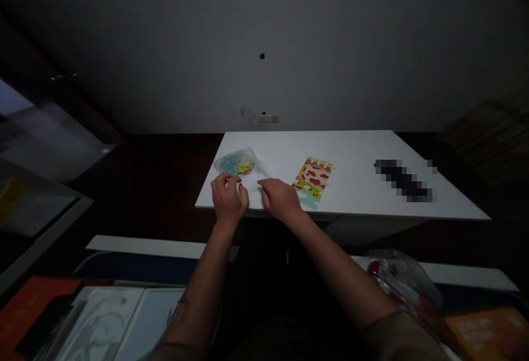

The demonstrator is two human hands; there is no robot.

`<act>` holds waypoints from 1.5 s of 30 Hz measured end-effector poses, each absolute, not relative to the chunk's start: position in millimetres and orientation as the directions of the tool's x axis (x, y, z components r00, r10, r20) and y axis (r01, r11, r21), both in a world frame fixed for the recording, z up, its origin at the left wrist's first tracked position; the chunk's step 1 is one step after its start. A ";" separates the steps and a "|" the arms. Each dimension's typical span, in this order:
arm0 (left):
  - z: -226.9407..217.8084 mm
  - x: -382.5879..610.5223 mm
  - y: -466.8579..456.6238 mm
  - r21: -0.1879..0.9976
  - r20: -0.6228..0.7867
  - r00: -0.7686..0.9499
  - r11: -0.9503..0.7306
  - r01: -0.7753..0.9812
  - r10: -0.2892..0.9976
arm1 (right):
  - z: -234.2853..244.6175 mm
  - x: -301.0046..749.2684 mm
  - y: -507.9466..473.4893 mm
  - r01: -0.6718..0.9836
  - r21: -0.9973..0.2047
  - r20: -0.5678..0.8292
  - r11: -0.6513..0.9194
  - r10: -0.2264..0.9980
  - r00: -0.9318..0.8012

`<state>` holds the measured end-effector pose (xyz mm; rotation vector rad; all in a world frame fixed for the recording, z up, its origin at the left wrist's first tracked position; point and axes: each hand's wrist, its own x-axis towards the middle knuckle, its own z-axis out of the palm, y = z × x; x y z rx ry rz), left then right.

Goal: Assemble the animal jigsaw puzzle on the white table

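Observation:
On the left part of the white table lies a clear plastic bag (261,168) with many small blue and yellow pieces inside. Its near edge is between my two hands. My left hand (230,198) has curled fingers closed on the bag's near left edge. My right hand (281,198) pinches the bag's near right edge between thumb and forefinger, the other fingers folded in. Just right of that hand is a flat, colourful sheet (314,176) with brown patches, a yellow-green band and pale blue at its near end; its left edge is close to my knuckles.
The white table (355,146) stands before a grey wall. A pixelated dark object (403,180) lies on its right part. Closer to me are an open book (99,322) at left, and a clear bag (403,278) and an orange package (490,330) at right.

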<state>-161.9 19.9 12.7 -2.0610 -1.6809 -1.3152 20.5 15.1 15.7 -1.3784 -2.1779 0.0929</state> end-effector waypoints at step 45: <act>3.6 -37.1 -3.6 0.259 0.244 0.743 -0.780 0.570 0.624 | -20.8 210.1 -55.0 0.787 -0.360 0.444 0.500 0.834 -0.327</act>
